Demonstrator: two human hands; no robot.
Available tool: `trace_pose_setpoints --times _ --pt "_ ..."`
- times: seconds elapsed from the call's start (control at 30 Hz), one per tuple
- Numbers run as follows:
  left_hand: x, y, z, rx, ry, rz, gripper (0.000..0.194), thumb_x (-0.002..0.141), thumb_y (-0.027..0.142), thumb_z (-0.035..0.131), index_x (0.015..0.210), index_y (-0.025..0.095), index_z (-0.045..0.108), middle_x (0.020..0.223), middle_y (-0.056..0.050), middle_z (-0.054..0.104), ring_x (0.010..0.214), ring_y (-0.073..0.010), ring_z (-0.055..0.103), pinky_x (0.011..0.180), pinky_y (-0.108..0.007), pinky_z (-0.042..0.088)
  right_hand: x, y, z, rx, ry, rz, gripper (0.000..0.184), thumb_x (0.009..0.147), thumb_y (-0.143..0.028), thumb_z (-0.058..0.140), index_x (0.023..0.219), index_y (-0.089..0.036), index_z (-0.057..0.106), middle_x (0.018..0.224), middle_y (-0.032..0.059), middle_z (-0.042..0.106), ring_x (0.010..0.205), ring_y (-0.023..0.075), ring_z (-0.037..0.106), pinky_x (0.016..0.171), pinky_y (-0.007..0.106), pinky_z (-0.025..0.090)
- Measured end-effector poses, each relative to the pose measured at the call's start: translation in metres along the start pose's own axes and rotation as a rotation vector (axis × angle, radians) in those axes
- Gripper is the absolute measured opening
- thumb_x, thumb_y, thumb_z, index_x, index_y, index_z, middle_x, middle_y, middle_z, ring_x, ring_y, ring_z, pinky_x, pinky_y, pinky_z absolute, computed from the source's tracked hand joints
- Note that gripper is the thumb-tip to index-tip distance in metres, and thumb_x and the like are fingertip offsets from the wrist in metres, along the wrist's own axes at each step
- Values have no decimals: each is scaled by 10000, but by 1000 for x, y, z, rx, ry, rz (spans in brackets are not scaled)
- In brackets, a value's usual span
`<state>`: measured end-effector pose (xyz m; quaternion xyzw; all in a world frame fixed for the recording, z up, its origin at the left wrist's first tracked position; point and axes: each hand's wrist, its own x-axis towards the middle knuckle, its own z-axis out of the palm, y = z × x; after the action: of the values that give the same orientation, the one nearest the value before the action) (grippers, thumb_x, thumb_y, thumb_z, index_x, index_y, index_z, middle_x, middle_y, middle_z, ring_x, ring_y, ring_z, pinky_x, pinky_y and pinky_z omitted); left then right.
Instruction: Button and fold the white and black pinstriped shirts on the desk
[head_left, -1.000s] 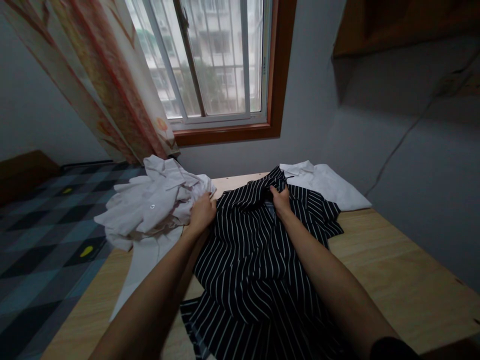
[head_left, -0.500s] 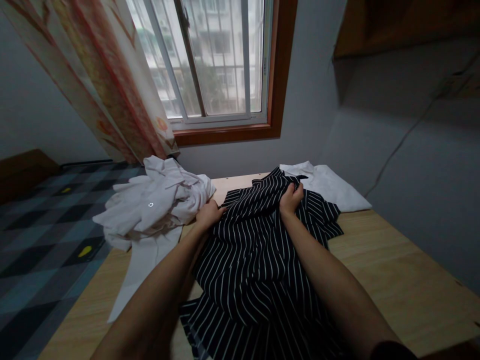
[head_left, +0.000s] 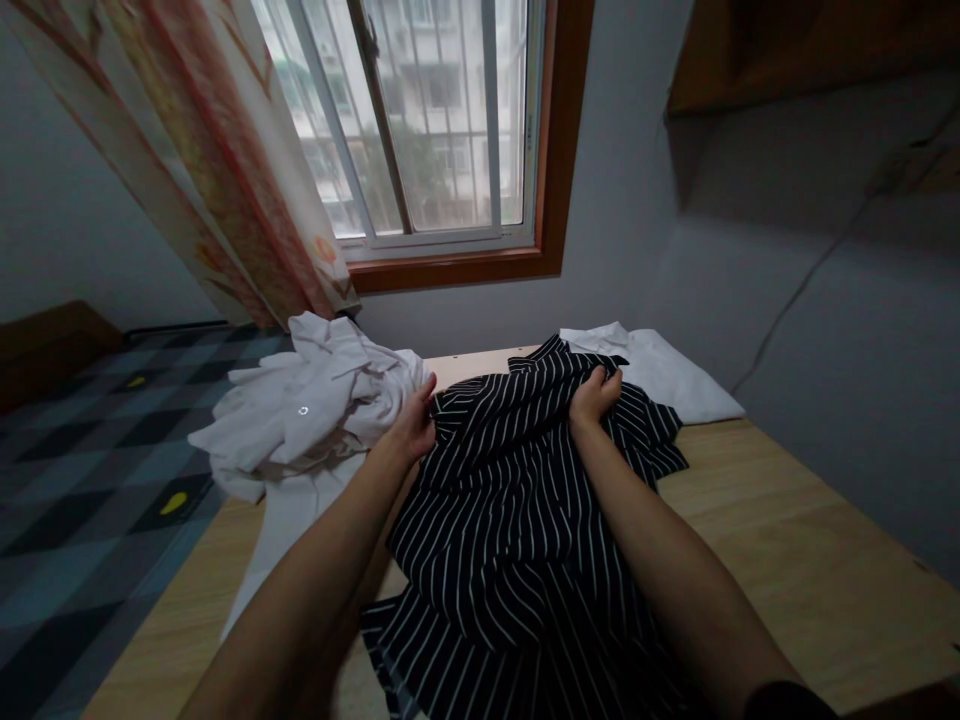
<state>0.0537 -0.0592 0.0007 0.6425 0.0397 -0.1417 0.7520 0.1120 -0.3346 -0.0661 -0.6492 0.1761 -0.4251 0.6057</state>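
A black shirt with thin white stripes (head_left: 517, 510) lies spread and wrinkled over the table, its lower part reaching the near edge of the view. My left hand (head_left: 414, 422) grips its left edge, thumb up, close beside a heap of white clothes (head_left: 322, 400). At the shirt's upper right, my right hand (head_left: 596, 395) is closed around a bunched fold of the cloth. Between the two hands the fabric is lifted and drawn into slanting creases. The fingers of both hands are partly hidden by the cloth.
A folded white garment (head_left: 667, 375) lies at the table's back right corner, partly under the striped shirt. The wooden table (head_left: 795, 550) borders a bed with a checked cover (head_left: 97, 470) on the left. Behind are a window (head_left: 442, 130) and a curtain (head_left: 217, 150).
My left hand has shifted slightly left and turned thumb up. My right hand has moved a little to the right. The striped cloth between them is pulled wider.
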Motion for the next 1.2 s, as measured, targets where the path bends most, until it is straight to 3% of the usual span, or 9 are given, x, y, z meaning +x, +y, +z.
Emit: trace_pose_setpoints --times 0.17,0.33,0.4,0.5,0.63,0.77,0.9,1.07,1.2 --pt "-17 -17 14 -270 -252 107 491 899 367 541 1357 197 497 1037 -80 718 865 -202 695 786 -347 545 0 -4 1 -59 130 64 331 871 -235 321 1111 -135 527 1167 182 601 1155 295 532 1008 477 386" --pt "-34 -27 60 376 -794 118 535 789 211 698 1307 202 567 1014 -84 735 893 -176 676 866 -325 487 -5 -8 0 -131 127 48 381 873 -245 321 1128 -77 549 1155 212 612 1155 289 550 979 409 423" --pt "-40 -34 79 632 -851 219 415 797 204 682 1209 191 638 979 -74 738 902 -182 671 884 -342 480 -5 -8 -1 -164 110 45 408 880 -246 307 1156 -67 547 1165 213 613 1150 282 559 972 394 432" --pt "-40 -44 90 822 -405 474 324 828 249 641 1145 182 652 989 -69 717 933 -201 652 913 -375 469 -4 -7 -2 -219 73 57 455 893 -244 274 1221 -51 523 1200 219 601 1167 280 557 979 394 432" --pt "-22 -50 72 1028 315 489 762 687 400 779 1338 130 489 1306 -174 566 1197 -322 518 980 -442 414 -1 -2 -1 -300 33 63 505 907 -252 237 1297 -45 482 1267 232 566 1224 303 521 1007 433 410" --pt "-9 -52 52 1128 164 280 631 695 419 762 1228 139 574 1036 -112 681 973 -275 621 809 -353 465 1 6 -1 -366 -6 24 497 918 -267 240 1294 -84 511 1223 211 598 1205 316 538 1005 454 410" --pt "-17 -44 51 1165 99 433 190 842 353 607 850 168 649 763 -35 655 729 -189 597 665 -283 425 3 11 -4 -358 -56 -23 464 918 -262 273 1289 -115 511 1206 198 610 1201 321 540 1006 474 410" --pt "-34 22 27 1363 409 782 194 905 328 504 912 175 623 884 -71 657 779 -200 591 703 -294 419 4 -2 2 -258 -38 -32 415 913 -275 294 1204 -118 545 1195 193 616 1185 300 556 1010 466 430" --pt "-46 90 -16 1600 839 684 298 928 386 442 1048 169 607 1024 -123 635 880 -267 600 743 -347 430 -7 -19 19 101 -597 -21 435 833 -282 522 1255 -178 508 1249 115 619 1181 235 571 1028 419 443"
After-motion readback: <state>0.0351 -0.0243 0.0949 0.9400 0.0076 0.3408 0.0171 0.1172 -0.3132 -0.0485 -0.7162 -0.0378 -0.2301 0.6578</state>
